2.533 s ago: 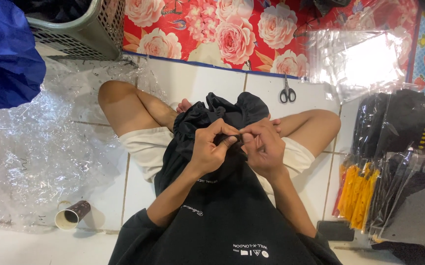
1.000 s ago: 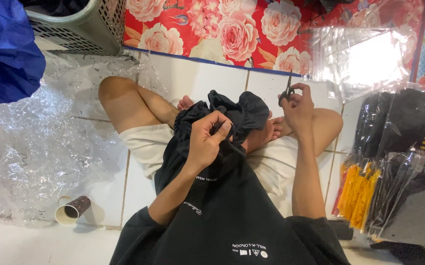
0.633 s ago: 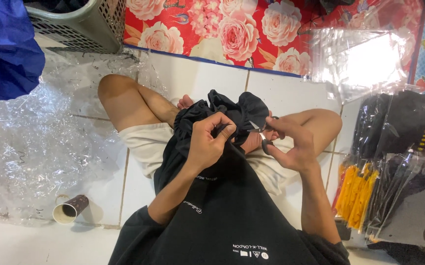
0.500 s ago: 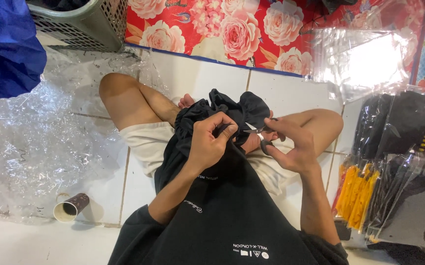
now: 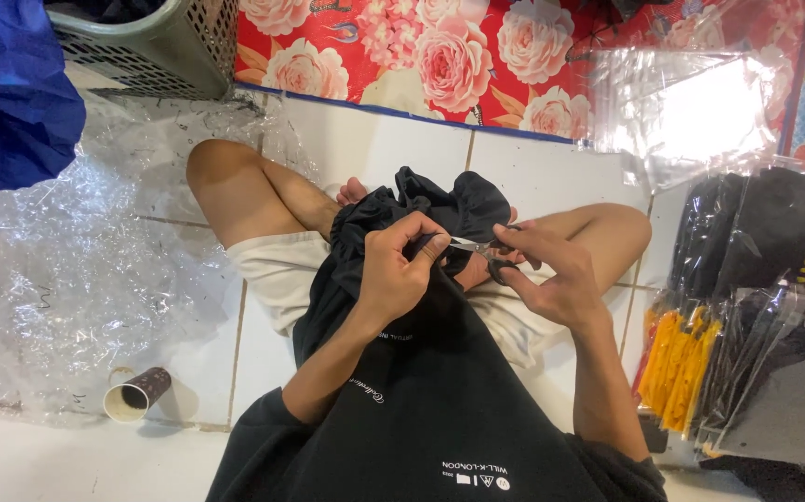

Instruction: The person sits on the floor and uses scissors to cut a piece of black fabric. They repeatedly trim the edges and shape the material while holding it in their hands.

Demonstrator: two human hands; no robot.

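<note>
Left hand (image 5: 398, 274) pinched a fold of the black garment (image 5: 439, 209) bunched in the lap. Right hand (image 5: 551, 279) gripped small scissors (image 5: 481, 249), blades at the fold. Fabric looked soft, light, floppy (best pinched taut close to the blades).

Garment (image 5: 439, 209) on the lap, basket (image 5: 156, 46) far left, paper cup (image 5: 137, 395) near left, bagged goods (image 5: 756, 325) right.
</note>
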